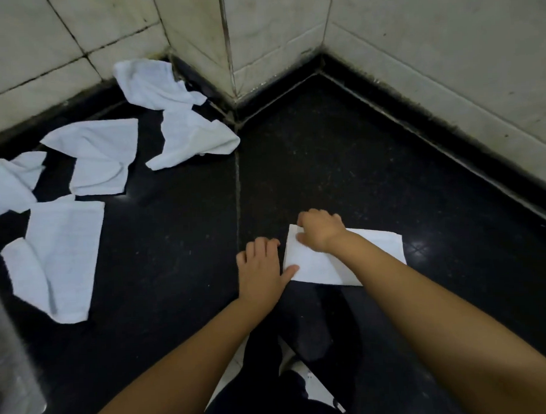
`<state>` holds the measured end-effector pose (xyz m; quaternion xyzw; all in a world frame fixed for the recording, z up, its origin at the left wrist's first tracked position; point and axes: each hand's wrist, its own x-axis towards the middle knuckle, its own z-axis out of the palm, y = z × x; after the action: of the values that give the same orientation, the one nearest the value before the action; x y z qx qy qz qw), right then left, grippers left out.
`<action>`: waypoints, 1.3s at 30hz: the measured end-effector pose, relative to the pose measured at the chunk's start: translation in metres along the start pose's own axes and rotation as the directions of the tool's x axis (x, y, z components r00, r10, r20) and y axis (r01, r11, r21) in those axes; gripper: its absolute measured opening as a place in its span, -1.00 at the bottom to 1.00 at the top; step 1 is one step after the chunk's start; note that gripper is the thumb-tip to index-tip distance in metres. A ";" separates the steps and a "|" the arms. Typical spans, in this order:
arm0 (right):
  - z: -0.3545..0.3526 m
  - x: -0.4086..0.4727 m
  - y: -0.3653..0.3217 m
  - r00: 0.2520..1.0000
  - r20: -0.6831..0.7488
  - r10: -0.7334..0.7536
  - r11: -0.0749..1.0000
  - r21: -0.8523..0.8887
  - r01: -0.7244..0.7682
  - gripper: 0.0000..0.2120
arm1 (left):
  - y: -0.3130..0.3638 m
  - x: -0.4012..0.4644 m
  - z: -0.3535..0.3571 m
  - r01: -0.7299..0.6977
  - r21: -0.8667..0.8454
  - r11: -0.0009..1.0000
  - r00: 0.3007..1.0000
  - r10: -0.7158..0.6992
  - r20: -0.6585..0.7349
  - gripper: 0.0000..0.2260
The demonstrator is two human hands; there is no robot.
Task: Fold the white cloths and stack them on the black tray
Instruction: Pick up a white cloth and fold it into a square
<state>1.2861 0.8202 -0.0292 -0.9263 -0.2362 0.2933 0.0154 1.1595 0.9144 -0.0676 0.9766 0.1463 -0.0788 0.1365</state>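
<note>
A folded white cloth [317,261] lies flat on the black counter [180,241] in front of me. My right hand [320,231] rests on its far left corner with curled fingers that pinch the edge. My left hand [263,267] lies flat on the counter beside the cloth's left edge, and its thumb touches the near left corner. Several unfolded white cloths lie crumpled to the left: one near the wall [156,84], one at the centre [195,138], one beside it [99,157], one at the far left [11,185] and one nearest me [57,257]. No black tray is visible.
Tiled walls [414,47] enclose the counter at the back and right, with a protruding tiled corner [226,44] in the middle. A metal sink edge [11,370] shows at the lower left. My dark clothing [301,345] is below the counter edge.
</note>
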 end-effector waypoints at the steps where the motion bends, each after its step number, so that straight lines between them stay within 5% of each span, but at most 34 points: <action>1: -0.004 -0.002 0.001 0.999 0.043 -0.007 0.999 0.041 0.005 -0.68 | 0.000 0.001 0.000 -0.001 -0.024 1.000 1.000 0.002 0.015 -0.47; 4: -0.023 -0.011 0.007 0.999 0.015 -0.044 0.933 0.358 0.036 -0.82 | -0.001 0.009 -0.012 -0.006 -0.175 0.985 0.996 0.021 0.084 -0.69; 7: -0.057 -0.025 0.017 0.980 -0.193 -0.042 0.839 0.526 0.139 -0.90 | -0.001 0.030 -0.047 0.025 -0.499 0.866 0.992 0.040 0.120 -0.84; 12: -0.113 -0.057 0.034 0.836 -0.548 0.038 0.691 0.618 0.374 -0.94 | 0.017 0.053 -0.135 -0.196 -0.626 0.755 0.963 0.028 -0.268 -0.88; 16: -0.110 -0.087 0.039 0.750 -0.657 0.075 0.540 0.659 0.523 -0.79 | 0.034 0.027 -0.156 -0.374 -0.659 0.652 0.898 0.076 -0.434 -0.93; 19: -0.066 -0.103 0.048 0.777 -0.628 0.040 0.560 0.658 0.503 -0.76 | 0.028 0.000 -0.123 -0.354 -0.688 0.634 0.924 0.124 -0.361 -0.94; 27: 0.063 -0.140 0.072 0.965 -0.260 0.012 0.643 0.742 0.192 -0.95 | -0.009 -0.058 -0.019 -0.131 -0.688 0.713 0.977 0.211 0.032 -0.90; 33: 0.039 -0.107 0.069 0.944 -0.321 0.081 0.599 0.773 0.211 -0.96 | -0.002 -0.021 -0.036 -0.056 -0.732 0.679 0.995 0.094 0.011 -0.91; 39: 0.011 -0.033 0.057 0.913 -0.295 0.280 0.665 0.746 0.037 -0.87 | 0.008 0.055 -0.038 0.024 -0.461 0.887 0.997 -0.055 -0.053 -0.87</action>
<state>1.2812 0.7537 -0.0301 -0.8928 -0.0257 0.1756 0.4141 1.2186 0.9324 -0.0399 0.9154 0.1849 -0.0132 0.3573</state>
